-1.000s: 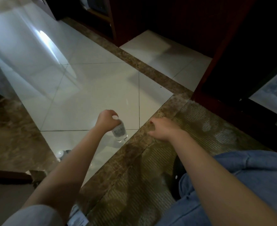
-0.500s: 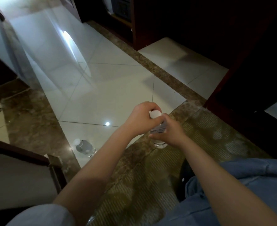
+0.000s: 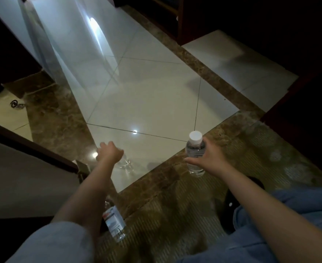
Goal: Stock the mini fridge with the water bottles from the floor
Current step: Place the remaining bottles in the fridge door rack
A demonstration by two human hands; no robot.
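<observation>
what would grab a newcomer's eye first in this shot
The right hand grips a white-capped water bottle, cap up, above the brown marble border, right of centre. Left of it, the left hand reaches onto a second bottle on the white tile and hides most of it. A third bottle sits on the floor beside the left forearm, low in the picture.

floor tiles: white, glossy, mirror-smooth | floor border: brown marble, polished | right bottle: clear smooth plastic | cap: white, matt | near bottle: clear plastic | label: glossy print | denim garment: blue cloth | sleeve: grey matt cloth
</observation>
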